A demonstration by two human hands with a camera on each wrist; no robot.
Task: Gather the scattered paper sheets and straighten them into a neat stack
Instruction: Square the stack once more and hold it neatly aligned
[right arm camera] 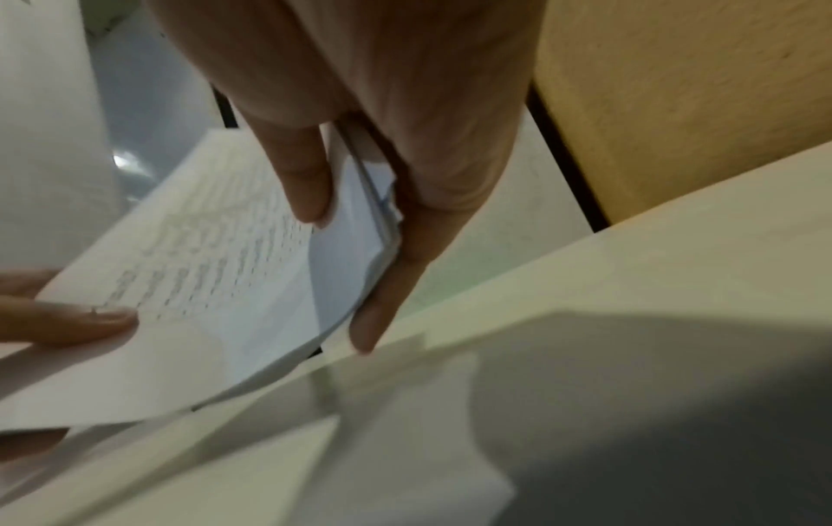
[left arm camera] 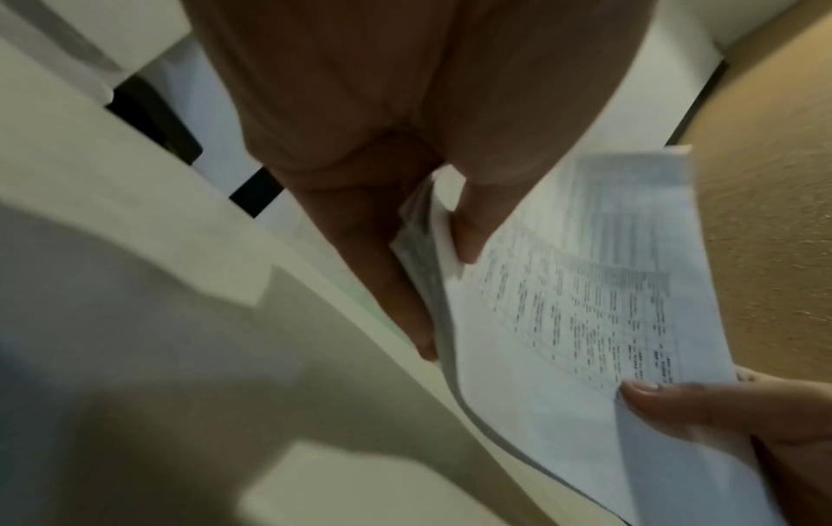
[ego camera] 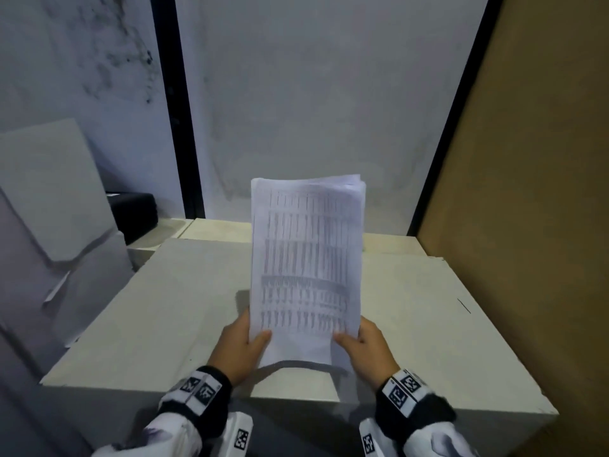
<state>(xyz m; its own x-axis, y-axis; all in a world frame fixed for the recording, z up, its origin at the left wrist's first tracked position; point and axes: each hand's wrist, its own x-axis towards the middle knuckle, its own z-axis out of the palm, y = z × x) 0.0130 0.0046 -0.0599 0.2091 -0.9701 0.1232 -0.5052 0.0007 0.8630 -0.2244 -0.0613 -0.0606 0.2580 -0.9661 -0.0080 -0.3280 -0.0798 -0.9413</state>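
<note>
A bundle of white paper sheets [ego camera: 304,258] printed with tables stands upright on its lower edge above the white table [ego camera: 131,324]. My left hand [ego camera: 245,341] pinches the bundle's lower left side, thumb on the front and fingers behind. My right hand [ego camera: 359,341] pinches the lower right side the same way. In the left wrist view the sheets [left arm camera: 576,302] sit between thumb and fingers of the left hand [left arm camera: 432,270], their lower part bowing out. In the right wrist view the right hand [right arm camera: 356,227] grips the sheets [right arm camera: 202,284] at their edge. The top edges are slightly uneven.
A brown board [ego camera: 534,192] walls off the right side. White boxes [ego camera: 56,199] lean at the left, with a black case [ego camera: 135,212] behind them. A grey wall with black frame bars stands at the back. The table's front edge lies just under my wrists.
</note>
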